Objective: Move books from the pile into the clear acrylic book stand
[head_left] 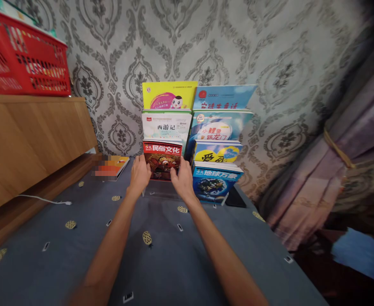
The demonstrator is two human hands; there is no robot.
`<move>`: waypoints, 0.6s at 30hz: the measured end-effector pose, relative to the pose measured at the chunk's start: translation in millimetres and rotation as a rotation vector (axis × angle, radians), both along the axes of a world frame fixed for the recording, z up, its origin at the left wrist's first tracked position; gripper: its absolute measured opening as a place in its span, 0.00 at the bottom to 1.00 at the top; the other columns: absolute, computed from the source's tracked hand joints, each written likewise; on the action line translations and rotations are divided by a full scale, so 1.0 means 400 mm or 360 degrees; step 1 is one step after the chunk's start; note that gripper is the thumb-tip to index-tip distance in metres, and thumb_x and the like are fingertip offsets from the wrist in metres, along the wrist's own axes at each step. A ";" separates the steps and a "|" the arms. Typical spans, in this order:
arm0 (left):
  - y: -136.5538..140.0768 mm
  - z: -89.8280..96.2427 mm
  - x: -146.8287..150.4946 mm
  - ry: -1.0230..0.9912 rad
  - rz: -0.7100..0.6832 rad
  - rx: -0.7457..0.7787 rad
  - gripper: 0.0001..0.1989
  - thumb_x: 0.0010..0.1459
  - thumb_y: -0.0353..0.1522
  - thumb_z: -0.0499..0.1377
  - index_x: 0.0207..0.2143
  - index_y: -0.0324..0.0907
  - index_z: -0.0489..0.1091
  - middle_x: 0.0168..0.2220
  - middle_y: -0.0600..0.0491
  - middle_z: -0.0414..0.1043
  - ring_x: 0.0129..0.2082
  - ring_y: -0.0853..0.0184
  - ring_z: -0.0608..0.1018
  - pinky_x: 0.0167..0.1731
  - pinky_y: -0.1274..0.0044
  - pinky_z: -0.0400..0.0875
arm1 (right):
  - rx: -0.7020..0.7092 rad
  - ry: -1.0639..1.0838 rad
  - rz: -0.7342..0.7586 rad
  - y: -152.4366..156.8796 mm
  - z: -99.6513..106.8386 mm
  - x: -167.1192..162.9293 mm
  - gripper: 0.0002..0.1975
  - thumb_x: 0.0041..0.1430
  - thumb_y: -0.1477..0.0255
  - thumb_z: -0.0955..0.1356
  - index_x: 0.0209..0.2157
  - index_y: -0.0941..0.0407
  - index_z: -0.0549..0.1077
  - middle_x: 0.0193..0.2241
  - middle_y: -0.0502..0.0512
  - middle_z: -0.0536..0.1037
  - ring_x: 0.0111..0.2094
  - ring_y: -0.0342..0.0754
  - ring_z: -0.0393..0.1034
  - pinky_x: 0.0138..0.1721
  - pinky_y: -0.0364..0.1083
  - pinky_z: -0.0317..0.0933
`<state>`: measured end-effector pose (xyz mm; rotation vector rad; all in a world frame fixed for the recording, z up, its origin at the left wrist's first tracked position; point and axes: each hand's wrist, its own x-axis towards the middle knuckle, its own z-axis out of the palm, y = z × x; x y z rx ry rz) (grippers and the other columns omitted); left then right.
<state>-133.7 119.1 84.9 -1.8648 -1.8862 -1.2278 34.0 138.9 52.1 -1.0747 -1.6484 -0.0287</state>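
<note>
Red rectangular book (161, 162) stands between both hands (139, 174) (183, 177).

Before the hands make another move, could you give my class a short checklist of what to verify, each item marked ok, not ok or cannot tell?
1. Left hand at the left edge of the red-covered book: ok.
2. Right hand at its right edge: ok.
3. Red-covered book upright, cover facing the person: ok.
4. Right hand clear of the blue-covered book beside it: cannot tell; they look very close.
5. White cable away from both hands: ok, off to the left.
6. Every book standing: not ok; the orange book lies flat.
</note>
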 end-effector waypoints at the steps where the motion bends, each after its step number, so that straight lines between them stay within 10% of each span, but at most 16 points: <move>1: 0.000 -0.001 0.001 -0.0006 -0.0004 0.0006 0.11 0.59 0.24 0.53 0.44 0.39 0.66 0.44 0.42 0.71 0.50 0.53 0.75 0.51 0.62 0.71 | -0.0002 0.0002 0.0002 0.002 -0.001 0.001 0.27 0.61 0.70 0.61 0.61 0.63 0.62 0.46 0.69 0.72 0.49 0.62 0.67 0.54 0.63 0.64; 18: -0.015 0.002 0.036 -0.0122 0.0064 -0.0090 0.16 0.61 0.22 0.51 0.51 0.36 0.65 0.49 0.39 0.69 0.52 0.54 0.73 0.53 0.65 0.68 | -0.0133 0.0111 0.0195 0.030 -0.033 0.020 0.34 0.60 0.64 0.63 0.65 0.63 0.59 0.59 0.71 0.71 0.59 0.63 0.67 0.60 0.63 0.60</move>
